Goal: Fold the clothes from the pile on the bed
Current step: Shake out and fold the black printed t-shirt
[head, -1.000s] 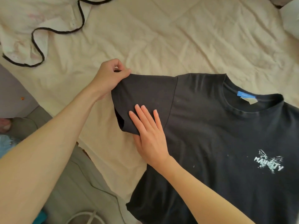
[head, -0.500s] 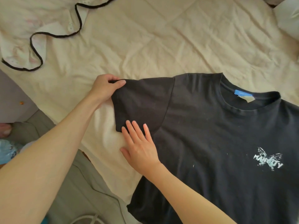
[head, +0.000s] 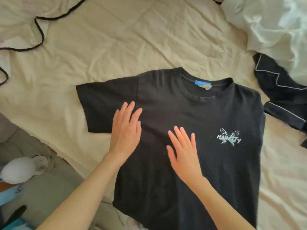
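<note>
A black T-shirt point(head: 191, 110) with a blue neck label and a white butterfly print lies front up on the cream bed sheet point(head: 116, 52). Its left sleeve is spread out flat; its right sleeve is out of sight. My left hand point(head: 126, 130) lies flat with straight fingers where that sleeve meets the body. My right hand point(head: 184, 150) lies flat on the chest, left of the print. Neither hand holds anything.
A white garment with black trim point(head: 25, 24) lies at the top left. A white cloth pile point(head: 274, 25) and a dark garment with white piping point(head: 282, 92) lie at the right. The bed's edge runs along the lower left, with a white object point(head: 18, 170) on the floor.
My left hand let go of the sleeve's edge and moved flat onto the shirt. My right hand slid from the sleeve to the chest. The view shifted right.
</note>
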{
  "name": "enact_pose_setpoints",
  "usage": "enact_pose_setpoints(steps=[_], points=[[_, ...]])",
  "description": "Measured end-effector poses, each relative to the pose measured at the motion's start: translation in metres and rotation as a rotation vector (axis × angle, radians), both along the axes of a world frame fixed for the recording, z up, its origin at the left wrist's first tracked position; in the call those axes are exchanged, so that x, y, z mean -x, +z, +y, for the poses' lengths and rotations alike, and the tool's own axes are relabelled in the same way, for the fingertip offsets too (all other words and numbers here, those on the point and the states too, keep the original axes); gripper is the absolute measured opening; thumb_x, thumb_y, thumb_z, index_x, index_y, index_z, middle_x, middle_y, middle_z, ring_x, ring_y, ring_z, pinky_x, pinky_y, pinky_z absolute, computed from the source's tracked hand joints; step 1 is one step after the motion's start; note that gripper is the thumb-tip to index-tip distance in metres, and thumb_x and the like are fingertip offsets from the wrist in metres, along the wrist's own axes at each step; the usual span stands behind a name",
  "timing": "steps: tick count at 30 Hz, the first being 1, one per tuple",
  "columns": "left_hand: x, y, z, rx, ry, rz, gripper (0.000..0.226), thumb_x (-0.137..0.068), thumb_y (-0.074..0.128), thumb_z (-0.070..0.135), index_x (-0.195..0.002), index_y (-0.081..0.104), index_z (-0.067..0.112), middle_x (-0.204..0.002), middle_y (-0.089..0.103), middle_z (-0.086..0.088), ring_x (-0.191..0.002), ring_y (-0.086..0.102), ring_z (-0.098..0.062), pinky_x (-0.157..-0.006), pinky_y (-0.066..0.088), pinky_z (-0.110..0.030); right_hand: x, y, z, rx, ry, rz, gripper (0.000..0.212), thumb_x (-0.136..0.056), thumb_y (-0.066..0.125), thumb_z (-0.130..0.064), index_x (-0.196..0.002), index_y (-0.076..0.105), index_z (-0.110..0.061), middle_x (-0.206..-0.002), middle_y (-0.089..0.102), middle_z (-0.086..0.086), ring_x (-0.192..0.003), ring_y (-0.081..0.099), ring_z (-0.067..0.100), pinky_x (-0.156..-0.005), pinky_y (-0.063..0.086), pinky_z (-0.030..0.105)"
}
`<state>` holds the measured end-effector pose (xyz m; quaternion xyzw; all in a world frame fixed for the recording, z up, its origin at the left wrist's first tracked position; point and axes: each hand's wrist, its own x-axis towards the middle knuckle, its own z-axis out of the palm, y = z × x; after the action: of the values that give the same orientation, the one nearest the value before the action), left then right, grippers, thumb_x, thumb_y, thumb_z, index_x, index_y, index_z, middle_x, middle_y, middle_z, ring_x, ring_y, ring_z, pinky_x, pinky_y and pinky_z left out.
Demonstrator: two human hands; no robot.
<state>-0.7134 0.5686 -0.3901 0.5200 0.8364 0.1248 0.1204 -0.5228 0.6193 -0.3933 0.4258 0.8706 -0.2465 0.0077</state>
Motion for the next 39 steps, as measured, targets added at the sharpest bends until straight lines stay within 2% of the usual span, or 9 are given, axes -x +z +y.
enact_pose_setpoints(steps=[7,12,16,20,24,28,31,34,39], points=[[-0.149,-0.027,0.018,0.331,-0.308,-0.061,0.054,-0.099,0.036,0.035,-0.149,0.020,0.023,-0.158,0.011,-0.007,-0.145,0.006,-0.029,-0.115,0.006,-0.049,-0.164,0.006,0.051,-0.001,-0.784,-0.011,0.034,-0.094,0.052,-0.012,-0.128,0.054,-0.004,-0.133,0.053,0.014,-0.127,0.045,0.031,-0.110,0.027,0.045],[-0.206,-0.048,0.029,0.497,-0.329,-0.015,0.060,-0.098,0.027,0.046,-0.149,-0.002,0.033,-0.158,-0.012,-0.004,-0.144,-0.013,-0.029,-0.109,-0.003,-0.062,-0.219,-0.006,0.105,0.584,-1.439,0.182,0.033,-0.101,0.035,-0.028,-0.110,0.057,-0.005,-0.101,0.056,0.014,-0.078,0.053,0.024,-0.064,0.042,0.031],[-0.211,-0.051,0.034,0.589,-0.315,0.035,0.062,-0.098,0.024,0.049,-0.147,-0.010,0.036,-0.157,-0.018,-0.001,-0.144,-0.015,-0.027,-0.110,0.003,-0.062,-0.214,-0.011,0.138,1.118,-1.394,0.454,0.036,-0.101,0.034,-0.037,-0.100,0.058,-0.011,-0.086,0.057,0.002,-0.067,0.050,0.014,-0.062,0.040,0.024],[-0.207,-0.045,0.044,0.703,-0.351,0.006,0.061,-0.098,0.022,0.050,-0.146,-0.013,0.038,-0.155,-0.025,0.002,-0.143,-0.019,-0.025,-0.111,0.004,-0.060,-0.206,-0.007,0.152,1.310,-1.446,0.593,0.023,-0.096,0.052,-0.034,-0.095,0.061,-0.013,-0.075,0.060,0.000,-0.064,0.057,0.013,-0.067,0.051,0.025],[-0.206,-0.039,0.055,0.804,-0.353,-0.027,0.061,-0.098,0.024,0.049,-0.146,-0.013,0.040,-0.154,-0.027,0.004,-0.142,-0.021,-0.024,-0.111,0.004,-0.059,-0.215,0.002,0.142,0.727,-1.476,0.813,0.018,-0.091,0.061,-0.023,-0.085,0.056,-0.007,-0.075,0.054,0.004,-0.069,0.051,0.019,-0.061,0.046,0.029],[-0.206,-0.038,0.056,0.819,-0.347,-0.037,0.061,-0.098,0.026,0.049,-0.146,-0.011,0.040,-0.154,-0.026,0.005,-0.142,-0.022,-0.024,-0.111,0.004,-0.059,-0.223,0.009,0.118,0.083,-0.954,0.698,0.010,-0.088,0.065,-0.015,-0.089,0.059,-0.007,-0.083,0.056,-0.008,-0.082,0.056,0.017,-0.077,0.048,0.025],[-0.206,-0.038,0.056,0.814,-0.341,-0.048,0.060,-0.098,0.025,0.049,-0.146,-0.010,0.040,-0.154,-0.027,0.005,-0.142,-0.023,-0.023,-0.111,0.004,-0.059,-0.232,0.004,0.120,0.477,-1.291,0.697,0.025,-0.094,0.055,-0.033,-0.096,0.057,-0.009,-0.097,0.062,0.005,-0.089,0.061,0.020,-0.080,0.055,0.035],[-0.209,-0.033,0.058,0.821,-0.335,-0.051,0.060,-0.098,0.028,0.047,-0.147,-0.005,0.039,-0.155,-0.022,0.004,-0.143,-0.019,-0.023,-0.111,0.006,-0.059,-0.243,-0.001,0.135,1.082,-1.800,1.063,0.034,-0.101,0.038,-0.038,-0.114,0.052,-0.010,-0.115,0.061,0.009,-0.089,0.063,0.023,-0.062,0.059,0.034],[-0.233,-0.001,0.098,0.417,-0.157,-0.058,0.038,-0.093,0.049,0.023,-0.131,0.049,0.018,-0.137,0.044,-0.010,-0.124,0.044,-0.028,-0.107,0.028,-0.049,-0.247,0.008,0.142,1.043,-1.826,1.063,0.017,-0.096,0.053,-0.019,-0.099,0.061,-0.004,-0.097,0.064,0.010,-0.085,0.064,0.024,-0.063,0.058,0.035]])
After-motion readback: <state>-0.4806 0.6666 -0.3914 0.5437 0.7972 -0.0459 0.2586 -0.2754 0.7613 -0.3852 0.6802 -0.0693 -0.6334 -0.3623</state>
